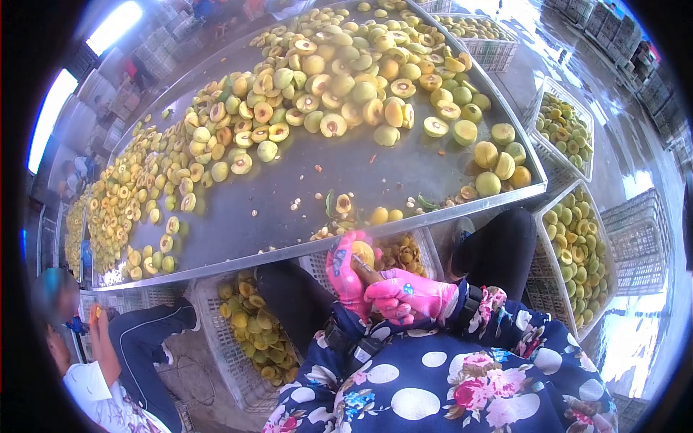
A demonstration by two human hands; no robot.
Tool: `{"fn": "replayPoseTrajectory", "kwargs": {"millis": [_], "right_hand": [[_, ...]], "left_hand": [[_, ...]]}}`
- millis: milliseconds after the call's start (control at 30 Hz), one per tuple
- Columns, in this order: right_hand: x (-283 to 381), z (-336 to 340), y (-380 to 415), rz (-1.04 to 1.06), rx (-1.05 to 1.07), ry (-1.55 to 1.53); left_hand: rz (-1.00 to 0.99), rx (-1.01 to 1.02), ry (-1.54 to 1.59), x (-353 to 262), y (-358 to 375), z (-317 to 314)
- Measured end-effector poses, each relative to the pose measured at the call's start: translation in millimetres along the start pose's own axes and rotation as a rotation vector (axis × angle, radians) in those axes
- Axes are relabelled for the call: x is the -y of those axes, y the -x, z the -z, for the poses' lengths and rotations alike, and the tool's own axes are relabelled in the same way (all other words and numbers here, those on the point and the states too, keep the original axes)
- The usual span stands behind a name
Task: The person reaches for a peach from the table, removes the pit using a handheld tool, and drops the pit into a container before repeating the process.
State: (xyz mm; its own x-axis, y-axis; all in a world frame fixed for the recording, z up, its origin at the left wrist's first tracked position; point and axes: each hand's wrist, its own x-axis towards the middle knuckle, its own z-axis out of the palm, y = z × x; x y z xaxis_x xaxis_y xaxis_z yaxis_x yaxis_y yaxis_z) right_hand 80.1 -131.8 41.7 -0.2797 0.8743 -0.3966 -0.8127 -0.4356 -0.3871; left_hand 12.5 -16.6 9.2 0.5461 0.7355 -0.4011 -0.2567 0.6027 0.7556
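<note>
Both my hands wear pink gloves and meet over my lap, just below the near edge of the metal table point(289, 189). Between the fingers of my left hand point(348, 268) is a yellow fruit half point(363, 252). My right hand point(410, 294) is closed around a small tool point(367, 271), whose tip touches the fruit. Behind my hands stands a crate with brown pieces point(401, 252), partly hidden by them. Halved yellow-green fruits point(333, 125) lie heaped across the table, many cut side up.
Crates of fruit point(575, 252) point(564, 126) stand at the right, beside stacked crates point(637, 238). Another crate of fruit halves point(256, 332) is left of my legs. A co-worker point(108, 375) sits at the lower left. Fruit bits and leaves lie near the table's edge.
</note>
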Motion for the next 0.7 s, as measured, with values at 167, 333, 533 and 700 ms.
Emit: {"fn": "replayPoseTrajectory", "kwargs": {"millis": [167,333,533,700], "right_hand": [[-9,4,-6,-0.041,0.147,-0.364],[-4,-11,-5,0.058,0.188,-0.290],[-2,-5,14,0.165,0.017,0.125],[-2,23,12,-0.008,-0.210,0.336]], "left_hand": [[-0.224,0.006,0.026,5,2,-12],[-0.075,0.015,0.244,-1,-4,-10],[0.025,0.035,0.203,-58,6,1],[-0.378,0.052,-0.233,-77,4,46]]}}
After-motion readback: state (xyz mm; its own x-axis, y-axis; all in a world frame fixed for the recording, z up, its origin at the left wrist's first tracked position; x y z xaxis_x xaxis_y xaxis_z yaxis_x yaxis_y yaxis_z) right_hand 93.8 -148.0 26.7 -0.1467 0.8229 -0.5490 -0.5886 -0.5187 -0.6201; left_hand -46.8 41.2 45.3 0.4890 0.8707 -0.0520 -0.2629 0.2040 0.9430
